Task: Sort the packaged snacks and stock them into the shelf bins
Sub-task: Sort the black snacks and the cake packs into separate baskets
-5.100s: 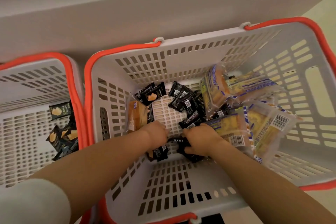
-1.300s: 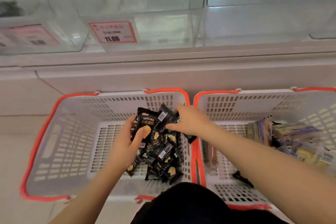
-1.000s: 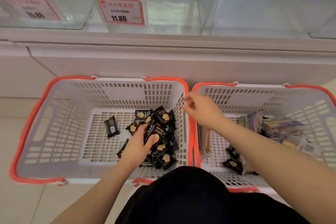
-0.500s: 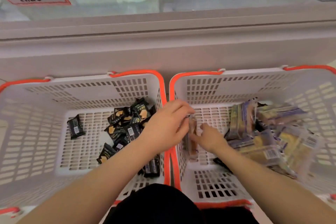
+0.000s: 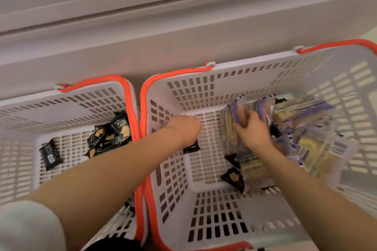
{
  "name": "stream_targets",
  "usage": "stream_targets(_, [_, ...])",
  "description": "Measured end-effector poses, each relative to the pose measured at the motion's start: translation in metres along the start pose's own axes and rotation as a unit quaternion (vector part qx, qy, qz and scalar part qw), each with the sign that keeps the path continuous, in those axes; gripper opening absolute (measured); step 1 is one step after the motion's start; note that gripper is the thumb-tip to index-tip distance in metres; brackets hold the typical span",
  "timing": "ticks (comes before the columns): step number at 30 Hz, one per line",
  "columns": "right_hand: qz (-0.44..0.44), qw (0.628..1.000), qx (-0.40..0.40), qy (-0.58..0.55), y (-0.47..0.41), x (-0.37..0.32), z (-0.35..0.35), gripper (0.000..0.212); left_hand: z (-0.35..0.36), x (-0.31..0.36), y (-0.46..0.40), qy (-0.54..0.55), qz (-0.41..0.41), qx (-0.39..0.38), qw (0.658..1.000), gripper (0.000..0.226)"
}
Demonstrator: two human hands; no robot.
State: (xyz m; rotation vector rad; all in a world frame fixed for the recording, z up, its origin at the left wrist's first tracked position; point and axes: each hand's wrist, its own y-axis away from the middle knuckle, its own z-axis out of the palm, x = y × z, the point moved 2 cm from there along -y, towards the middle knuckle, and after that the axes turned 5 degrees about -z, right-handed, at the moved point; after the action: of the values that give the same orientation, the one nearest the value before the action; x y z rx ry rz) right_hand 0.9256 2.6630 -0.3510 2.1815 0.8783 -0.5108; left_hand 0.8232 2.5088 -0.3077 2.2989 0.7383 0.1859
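Observation:
Two white slotted baskets with orange handles stand side by side. The left basket [image 5: 24,108] holds small black snack packets [image 5: 114,132]. The right basket [image 5: 204,79] has clear yellow-and-blue packets [image 5: 314,140] piled on its right side and a few black packets [image 5: 233,178] on its floor. My left hand [image 5: 183,128] reaches across into the right basket, knuckles up and fingers curled over a black packet [image 5: 191,148]; its grip is hidden. My right hand [image 5: 253,131] clasps an upright yellow packet [image 5: 229,128] at the pile's left edge. That side is blurred.
A pale shelf base [image 5: 183,32] runs along the back, right behind both baskets. The two baskets touch at their orange rims [image 5: 140,108]. A lone black packet [image 5: 50,154] lies at the left of the left basket's floor.
The view has swung down and right. My left hand has crossed from above the basket rims into the right basket. My right hand has moved right, from the basket's left wall to the yellow pile.

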Motion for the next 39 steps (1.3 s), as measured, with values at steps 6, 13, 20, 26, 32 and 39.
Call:
stream_targets(6, [-0.244, 0.950, 0.096, 0.167, 0.010, 0.003, -0.041, 0.030, 0.046, 0.018, -0.038, -0.204, 0.113, -0.068, 0.970, 0.043])
stream_targets(13, [-0.460, 0.779, -0.219, 0.366, 0.054, 0.016, 0.006, 0.018, 0.068, 0.039, -0.045, -0.307, 0.195, -0.067, 0.929, 0.047])
stream_targets(20, [-0.341, 0.693, -0.369, 0.517, 0.052, 0.036, 0.045, 0.033, 0.051, 0.036, -0.039, -0.218, 0.177, -0.039, 0.959, 0.030])
stream_targets(26, [-0.311, 0.619, -0.387, 0.608, 0.064, 0.042, 0.056, 0.041, 0.033, 0.039, -0.018, 0.053, 0.114, -0.012, 0.992, 0.033])
stream_targets(32, [-0.258, 0.671, -0.423, 0.553, 0.071, 0.035, 0.046, 0.042, 0.033, 0.037, 0.000, 0.297, -0.018, -0.086, 0.951, 0.026])
stream_targets(39, [-0.104, 0.969, -0.207, -0.082, 0.073, 0.017, 0.003, 0.022, 0.028, 0.039, 0.005, 0.579, -0.152, -0.047, 0.800, 0.013])
